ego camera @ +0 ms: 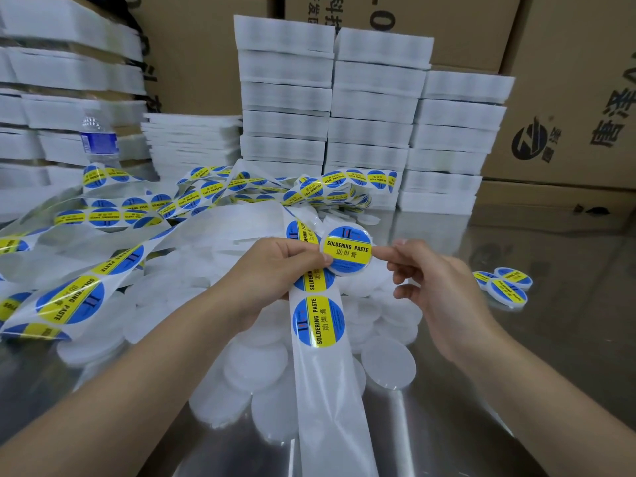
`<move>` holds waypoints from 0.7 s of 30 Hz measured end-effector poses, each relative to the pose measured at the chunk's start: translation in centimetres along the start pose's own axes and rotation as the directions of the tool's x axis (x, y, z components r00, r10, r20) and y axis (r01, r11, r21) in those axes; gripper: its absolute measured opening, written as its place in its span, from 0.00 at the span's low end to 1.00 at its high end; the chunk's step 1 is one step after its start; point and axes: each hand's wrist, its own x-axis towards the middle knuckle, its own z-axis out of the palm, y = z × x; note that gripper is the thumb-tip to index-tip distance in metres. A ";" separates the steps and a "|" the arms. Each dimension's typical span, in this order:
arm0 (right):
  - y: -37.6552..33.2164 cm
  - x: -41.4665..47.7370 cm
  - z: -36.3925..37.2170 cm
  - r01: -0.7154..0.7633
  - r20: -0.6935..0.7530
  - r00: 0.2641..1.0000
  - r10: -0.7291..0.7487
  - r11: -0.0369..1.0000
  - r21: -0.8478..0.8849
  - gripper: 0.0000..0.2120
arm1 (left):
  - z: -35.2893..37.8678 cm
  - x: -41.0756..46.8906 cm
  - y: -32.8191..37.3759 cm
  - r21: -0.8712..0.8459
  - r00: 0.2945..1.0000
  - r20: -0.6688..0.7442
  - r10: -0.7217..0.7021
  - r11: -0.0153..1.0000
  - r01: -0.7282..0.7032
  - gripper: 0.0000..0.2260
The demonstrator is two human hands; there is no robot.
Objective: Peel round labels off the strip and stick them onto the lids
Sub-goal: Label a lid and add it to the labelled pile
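Observation:
A white lid (347,250) bearing a blue and yellow round label reading SOLDERING PASTE is held up between both hands. My left hand (278,270) pinches its left edge and also grips the white label strip (320,339), which runs under the hand toward me. My right hand (430,284) touches the lid's right edge with the index fingertip, other fingers loosely curled. Round labels (318,321) sit on the strip. A pile of plain white lids (254,366) lies on the metal table below.
Three labelled lids (504,284) lie on the metal table (516,390) at right. Tangled label strip (144,208) covers the left and middle. Stacks of white foam trays (371,108), a water bottle (99,139) and cardboard boxes (568,91) stand behind.

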 end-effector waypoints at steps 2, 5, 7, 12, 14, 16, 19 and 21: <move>-0.1 0.0 0.0 0.025 -0.028 0.999 -0.024 0.998 0.051 0.10 | 0.0 -0.1 0.1 -0.001 1.000 0.005 -0.004 1.000 0.004 0.12; -0.6 0.3 -0.5 0.032 -0.082 0.996 -0.022 0.992 0.122 0.10 | -0.1 -0.1 0.1 -0.008 1.000 0.019 -0.015 1.000 0.015 0.12; -0.7 0.4 -0.7 0.003 -0.073 0.997 0.004 0.995 0.095 0.12 | 0.0 -0.1 0.0 0.006 0.998 0.053 -0.015 1.000 0.014 0.12; 0.0 -0.3 0.5 -0.009 0.086 0.996 0.015 0.998 -0.068 0.14 | 0.2 -0.1 -0.3 0.047 0.993 0.116 -0.002 0.999 -0.004 0.10; 0.1 -0.7 0.9 0.034 0.141 0.990 -0.019 0.994 -0.104 0.15 | 0.2 -0.2 -0.3 0.035 0.990 0.144 0.011 0.999 -0.016 0.08; 0.2 -1.0 1.0 0.103 0.178 0.981 -0.078 0.986 -0.134 0.14 | 0.2 -0.3 -0.2 0.002 0.980 0.197 0.033 0.999 -0.034 0.06; 0.6 -1.2 1.1 0.174 0.203 0.969 -0.139 0.970 -0.169 0.21 | 0.2 -0.5 -0.4 -0.036 0.954 0.291 0.076 0.997 -0.068 0.12; 1.0 -1.2 1.2 0.186 0.193 0.970 -0.147 0.961 -0.204 0.25 | 0.4 -0.7 -0.6 -0.024 0.933 0.349 0.089 0.996 -0.086 0.12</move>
